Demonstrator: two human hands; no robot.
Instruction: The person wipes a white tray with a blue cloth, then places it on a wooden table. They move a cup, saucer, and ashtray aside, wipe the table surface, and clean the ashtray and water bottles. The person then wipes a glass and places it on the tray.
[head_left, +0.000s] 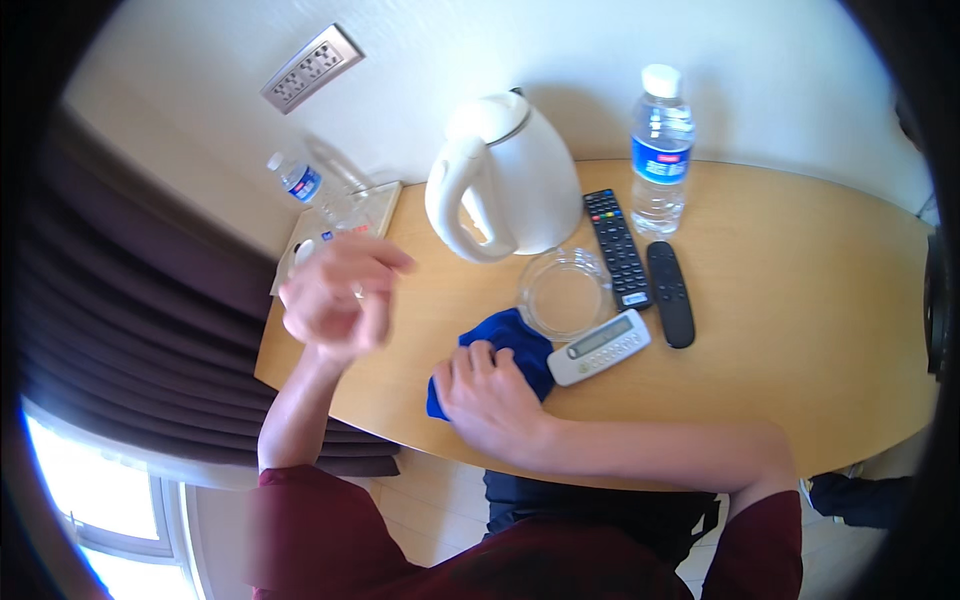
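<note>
My right hand (487, 397) presses down on a blue cloth (514, 337) near the table's front edge, its fingers curled over the fabric. To the left, my left hand (337, 292) is blurred and raised above the table, fingers loosely bent and thumb apart, with nothing visible between them. Right beside the cloth lies a white air-conditioner remote (600, 346). Just behind these is a clear glass ashtray (564, 292). A black remote with coloured buttons (619, 251) and a smaller black remote (670, 294) lie to its right.
A white electric kettle (536, 180) stands at the back of the wooden table (787, 315). Right of it is an upright water bottle (661, 161). Another bottle (300, 180) stands by a tray (388, 210) at the left. A dark curtain (150, 315) hangs beside the table.
</note>
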